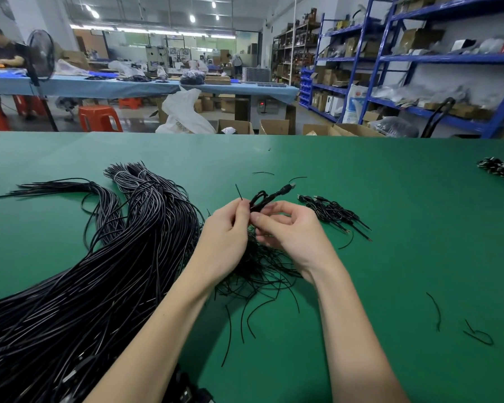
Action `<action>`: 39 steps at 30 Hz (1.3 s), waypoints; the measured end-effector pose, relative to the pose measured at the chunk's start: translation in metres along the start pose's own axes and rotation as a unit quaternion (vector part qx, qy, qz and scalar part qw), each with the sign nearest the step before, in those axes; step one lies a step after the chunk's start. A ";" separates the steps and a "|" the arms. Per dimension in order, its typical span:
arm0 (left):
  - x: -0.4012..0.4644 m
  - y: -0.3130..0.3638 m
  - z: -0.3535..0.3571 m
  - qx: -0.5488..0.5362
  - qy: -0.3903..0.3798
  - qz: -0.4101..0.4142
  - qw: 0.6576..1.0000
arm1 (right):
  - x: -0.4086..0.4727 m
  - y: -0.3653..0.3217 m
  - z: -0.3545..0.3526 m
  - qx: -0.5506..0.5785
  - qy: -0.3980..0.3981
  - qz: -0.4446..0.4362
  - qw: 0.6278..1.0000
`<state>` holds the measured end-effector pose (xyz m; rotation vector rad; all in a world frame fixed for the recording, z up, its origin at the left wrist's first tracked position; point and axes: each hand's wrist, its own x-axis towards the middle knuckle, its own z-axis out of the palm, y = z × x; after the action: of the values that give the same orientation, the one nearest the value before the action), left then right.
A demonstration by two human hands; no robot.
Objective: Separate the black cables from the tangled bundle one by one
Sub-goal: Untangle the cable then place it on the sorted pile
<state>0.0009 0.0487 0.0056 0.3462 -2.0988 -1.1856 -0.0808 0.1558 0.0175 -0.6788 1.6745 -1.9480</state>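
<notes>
A large bundle of long black cables [105, 271] sprawls over the left of the green table [390, 199]. Both hands are raised over the table's middle, holding one short black cable [269, 196] whose plug end points up and to the right. My left hand [226, 231] pinches the cable and a thin black tie at its fingertips. My right hand [288, 228] grips the same cable's looped part from the right. Beneath the hands lies a loose heap of thin black ties [262, 274].
A small pile of separated short cables [333, 212] lies just right of the hands. Stray black ties [434, 311] dot the table's right side. Another dark bundle [502, 168] sits at the far right edge. Shelves, boxes and stools stand beyond the table.
</notes>
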 end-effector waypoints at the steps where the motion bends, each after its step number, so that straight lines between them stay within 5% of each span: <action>1: 0.000 -0.001 0.000 -0.012 -0.002 -0.004 1.000 | -0.001 -0.001 -0.001 0.006 -0.008 0.004 1.000; 9: 0.003 -0.007 0.001 -0.139 -0.001 -0.056 0.989 | 0.001 -0.002 0.000 -0.125 -0.004 -0.033 0.992; 19: 0.003 -0.006 -0.001 -0.147 0.001 -0.055 0.988 | 0.001 -0.006 -0.001 -0.292 0.002 -0.097 0.951; 29: 0.006 -0.006 0.001 -0.285 -0.003 -0.117 0.951 | 0.001 -0.001 -0.002 -0.275 0.044 -0.160 0.947; 31: 0.006 -0.003 0.001 -0.311 -0.009 -0.129 0.942 | 0.002 0.000 -0.004 -0.225 0.034 -0.151 0.962; 34: 0.006 0.004 -0.001 -0.378 -0.032 -0.130 0.916 | -0.001 0.005 -0.003 0.008 -0.004 -0.047 0.999; 39: 0.002 0.009 -0.005 -0.403 -0.092 -0.121 0.903 | 0.001 0.011 -0.003 0.288 -0.056 0.058 0.954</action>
<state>0.0037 0.0497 0.0152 0.1017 -1.5393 -2.1719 -0.0830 0.1563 0.0064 -0.4402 0.9722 -2.1162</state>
